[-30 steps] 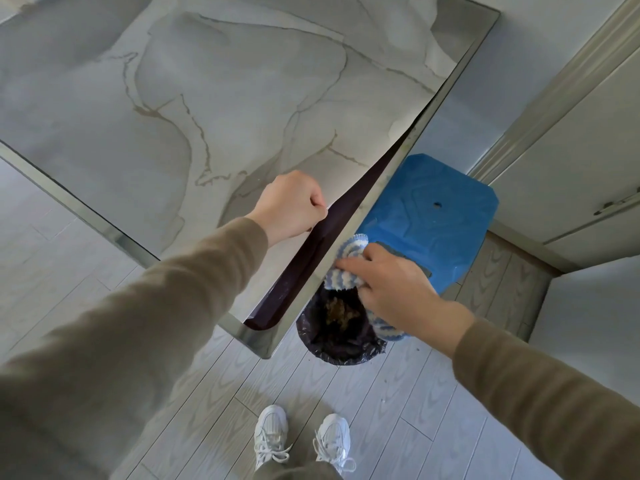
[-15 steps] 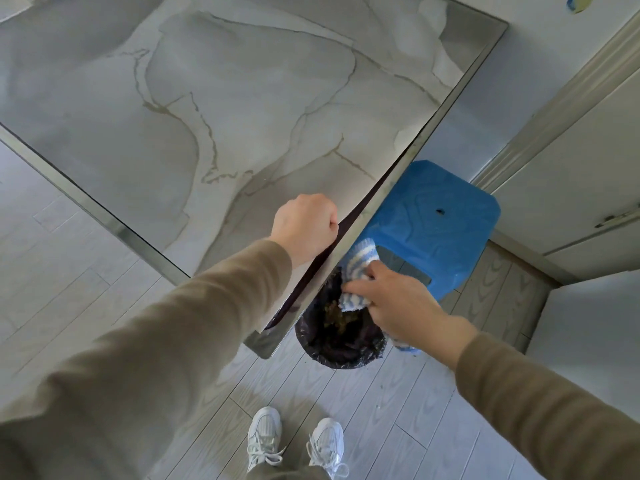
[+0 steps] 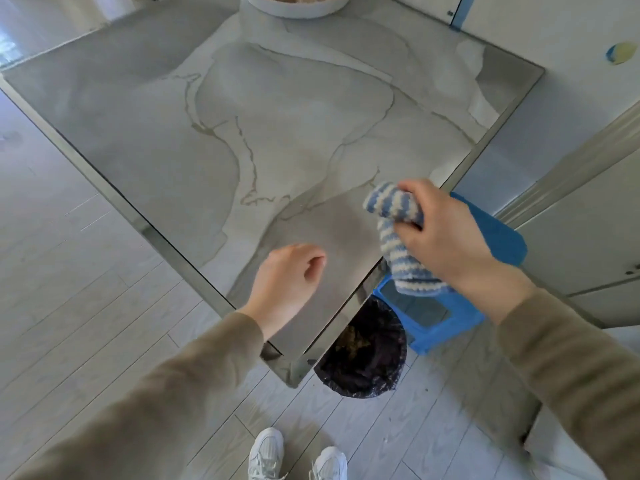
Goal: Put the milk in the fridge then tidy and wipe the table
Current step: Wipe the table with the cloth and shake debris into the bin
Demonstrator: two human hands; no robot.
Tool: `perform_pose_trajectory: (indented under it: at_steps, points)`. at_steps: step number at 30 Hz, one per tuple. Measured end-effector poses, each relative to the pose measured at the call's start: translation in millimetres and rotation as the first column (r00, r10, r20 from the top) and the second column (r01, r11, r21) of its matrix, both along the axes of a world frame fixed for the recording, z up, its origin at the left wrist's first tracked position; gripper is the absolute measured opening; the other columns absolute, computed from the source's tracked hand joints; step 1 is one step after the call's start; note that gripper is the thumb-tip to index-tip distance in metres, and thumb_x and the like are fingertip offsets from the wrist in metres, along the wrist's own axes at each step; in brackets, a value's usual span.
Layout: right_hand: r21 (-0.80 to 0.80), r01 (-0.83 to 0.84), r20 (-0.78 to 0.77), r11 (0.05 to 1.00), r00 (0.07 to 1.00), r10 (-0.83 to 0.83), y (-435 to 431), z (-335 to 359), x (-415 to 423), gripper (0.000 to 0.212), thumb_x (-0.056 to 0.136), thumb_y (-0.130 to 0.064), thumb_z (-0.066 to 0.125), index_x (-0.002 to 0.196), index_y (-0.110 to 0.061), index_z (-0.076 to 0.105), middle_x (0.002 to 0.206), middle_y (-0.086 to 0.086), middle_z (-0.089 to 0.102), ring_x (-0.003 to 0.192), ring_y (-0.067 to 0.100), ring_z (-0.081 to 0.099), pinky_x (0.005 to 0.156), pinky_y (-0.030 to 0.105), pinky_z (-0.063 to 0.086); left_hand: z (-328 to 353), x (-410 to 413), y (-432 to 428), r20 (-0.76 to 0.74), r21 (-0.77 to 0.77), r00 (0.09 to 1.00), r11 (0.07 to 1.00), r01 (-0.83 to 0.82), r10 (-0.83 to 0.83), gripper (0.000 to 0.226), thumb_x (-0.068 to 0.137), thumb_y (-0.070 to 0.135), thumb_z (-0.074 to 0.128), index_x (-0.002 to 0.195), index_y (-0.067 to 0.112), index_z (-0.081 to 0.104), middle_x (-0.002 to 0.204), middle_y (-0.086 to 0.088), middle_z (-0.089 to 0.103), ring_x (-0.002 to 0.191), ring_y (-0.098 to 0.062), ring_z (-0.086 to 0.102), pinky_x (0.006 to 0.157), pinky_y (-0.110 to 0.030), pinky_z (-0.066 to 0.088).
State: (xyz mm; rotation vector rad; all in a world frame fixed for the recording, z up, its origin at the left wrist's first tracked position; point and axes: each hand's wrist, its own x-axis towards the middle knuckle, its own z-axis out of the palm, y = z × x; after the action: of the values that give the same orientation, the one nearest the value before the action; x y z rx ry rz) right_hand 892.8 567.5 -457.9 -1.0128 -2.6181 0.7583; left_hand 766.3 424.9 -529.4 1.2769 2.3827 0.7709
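Cloth gripped by right fingers over table edge, left fingers loose, bin below

On my feed, my right hand grips a crumpled blue-and-white striped knit cloth above the right edge of the grey marble-patterned table top. My left hand is over the table's near corner, fingers loosely curled, holding nothing. On the pale plank floor by that corner stands a round bin with a black liner, brown scraps inside, next to a blue plastic stool. A white round bowl sits at the far edge.
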Motion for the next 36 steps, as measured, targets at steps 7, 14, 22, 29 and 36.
perform_pose_trajectory:
  at_steps: [7,14,22,29,36]
  points:
    - [-0.216,-0.163,0.216,0.963,0.954,0.21,10.6,-38.7,-81.8,0.025,0.084,-0.005,0.047,0.105,-0.009,0.061,0.111,0.016,0.06,0.104,0.031,0.054,0.08,0.03,0.039,3.1,-47.1,-28.1,0.091,0.063,0.973,0.974,-0.218,0.212,0.016,0.087,0.016,0.053,0.088,0.011,0.069,0.087,-0.006,0.072,0.086,-0.025,0.066,0.085,-0.037,0.051]
    - [-0.468,-0.228,0.239,0.854,0.897,0.371,-25.7,-50.3,-77.7,0.037,0.084,0.001,0.04,0.113,-0.011,0.06,0.088,-0.004,0.062,0.066,0.005,0.047,0.056,0.011,0.037,2.3,-52.7,-34.8,0.061,0.055,0.969,0.969,-0.241,0.238,0.018,0.089,0.009,0.052,0.097,0.011,0.068,0.096,-0.003,0.071,0.092,-0.021,0.064,0.08,-0.02,0.04]
    - [-0.505,-0.444,0.315,0.74,0.704,0.637,-73.3,-52.8,-59.2,0.047,0.076,0.005,0.04,0.111,-0.016,0.063,0.114,0.013,0.063,0.107,0.029,0.055,0.09,0.036,0.048,8.1,-16.1,-44.6,0.048,-0.01,0.999,1.0,0.021,-0.02,0.031,0.083,-0.005,0.046,0.102,0.007,0.068,0.101,-0.006,0.07,0.096,-0.024,0.062,0.083,-0.021,0.039]
    - [-0.513,-0.464,0.38,0.723,0.632,0.675,-71.6,-56.1,-19.8,0.027,0.076,0.005,0.038,0.087,-0.002,0.061,0.09,0.019,0.063,0.087,0.033,0.056,0.072,0.038,0.047,-1.5,33.7,-48.0,0.225,-0.057,0.974,0.998,0.032,-0.018,0.033,0.081,-0.008,0.042,0.096,0.008,0.067,0.08,-0.002,0.065,0.073,-0.016,0.057,0.055,-0.006,0.039]
    - [-0.489,-0.311,0.31,0.815,0.811,0.496,-31.1,-71.7,39.8,0.036,0.071,0.01,0.038,0.078,-0.013,0.064,0.072,-0.004,0.055,0.079,0.015,0.05,0.074,0.024,0.042,-13.1,92.8,-21.9,0.28,0.04,0.96,0.999,0.006,-0.017,0.038,0.086,-0.006,0.038,0.111,0.011,0.061,0.099,-0.003,0.064,0.086,-0.015,0.055,0.066,-0.006,0.034]
